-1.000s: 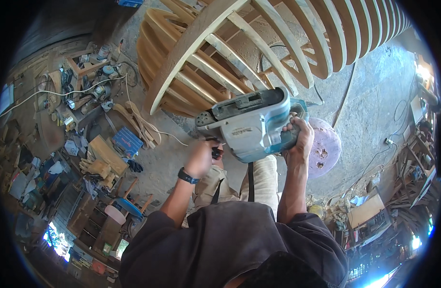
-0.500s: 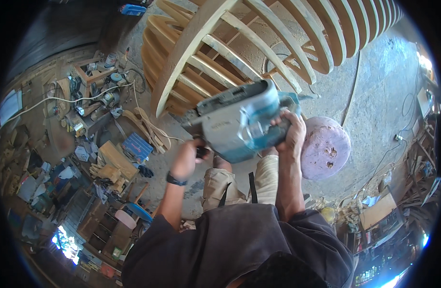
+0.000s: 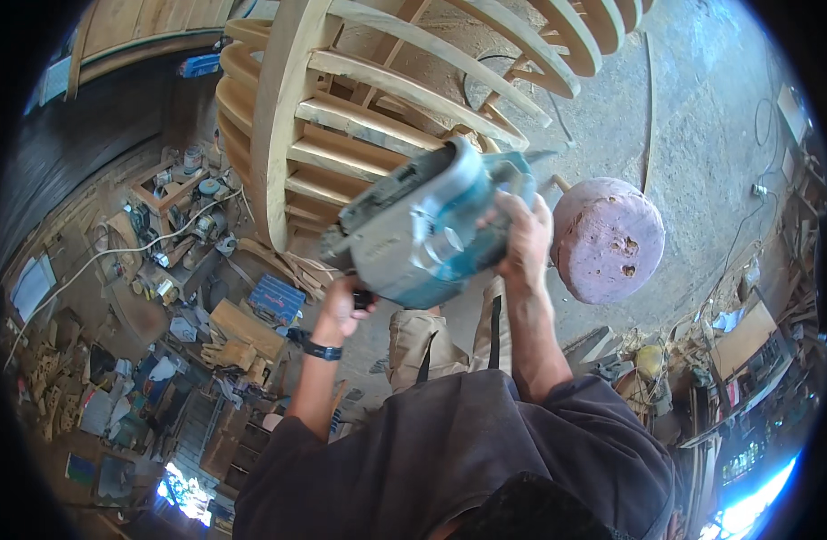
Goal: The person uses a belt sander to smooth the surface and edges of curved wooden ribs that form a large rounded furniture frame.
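A teal and grey belt sander is held up in front of my body, tilted on its side and slightly blurred. My left hand is closed round the black knob at its lower left end. At the other end, my right hand wraps round the rear handle. Just beyond the sander stands a large wooden frame with many curved slats. The sander overlaps the lower slats in view; whether it touches them I cannot tell.
A round, pinkish stool with a pitted top stands to the right on the concrete floor. A blue case, wood offcuts and power tools clutter the left. A pale cord crosses there. Scrap wood lines the right side.
The view has turned, so the frame and stool sit differently in it. Both hands keep their hold on the sander, which is tilted a little more steeply.
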Demonstrator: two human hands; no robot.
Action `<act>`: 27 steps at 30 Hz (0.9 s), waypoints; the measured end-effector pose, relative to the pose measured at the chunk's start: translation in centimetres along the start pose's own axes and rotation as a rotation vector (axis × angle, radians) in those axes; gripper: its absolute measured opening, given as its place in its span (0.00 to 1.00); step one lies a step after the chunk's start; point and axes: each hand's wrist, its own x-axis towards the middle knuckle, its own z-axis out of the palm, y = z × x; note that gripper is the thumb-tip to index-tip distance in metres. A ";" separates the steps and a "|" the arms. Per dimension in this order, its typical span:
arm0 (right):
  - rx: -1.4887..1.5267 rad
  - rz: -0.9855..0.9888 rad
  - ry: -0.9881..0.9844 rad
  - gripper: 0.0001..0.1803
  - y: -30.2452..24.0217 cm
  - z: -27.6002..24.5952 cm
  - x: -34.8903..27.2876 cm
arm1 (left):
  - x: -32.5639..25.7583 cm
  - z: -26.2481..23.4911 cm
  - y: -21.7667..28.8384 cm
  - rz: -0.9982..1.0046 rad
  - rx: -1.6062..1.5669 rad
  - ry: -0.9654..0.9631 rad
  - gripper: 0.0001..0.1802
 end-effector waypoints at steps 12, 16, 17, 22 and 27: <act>-0.076 0.054 0.006 0.07 3.4 -10.2 4.9 | 8.1 5.7 -9.5 -0.025 -0.112 0.029 0.08; -0.068 0.071 0.012 0.07 5.6 -11.7 5.0 | 7.3 6.6 -9.5 0.037 -0.033 0.138 0.07; -0.069 0.076 0.017 0.07 5.7 -11.7 4.9 | 7.1 6.5 -9.4 0.057 -0.030 0.145 0.07; 0.054 0.074 -0.042 0.05 4.1 -7.1 2.4 | 4.0 3.6 -7.2 0.108 0.041 0.145 0.09; 0.041 0.108 -0.017 0.07 2.0 -2.6 0.8 | -0.5 1.6 -1.5 0.088 -0.019 0.081 0.10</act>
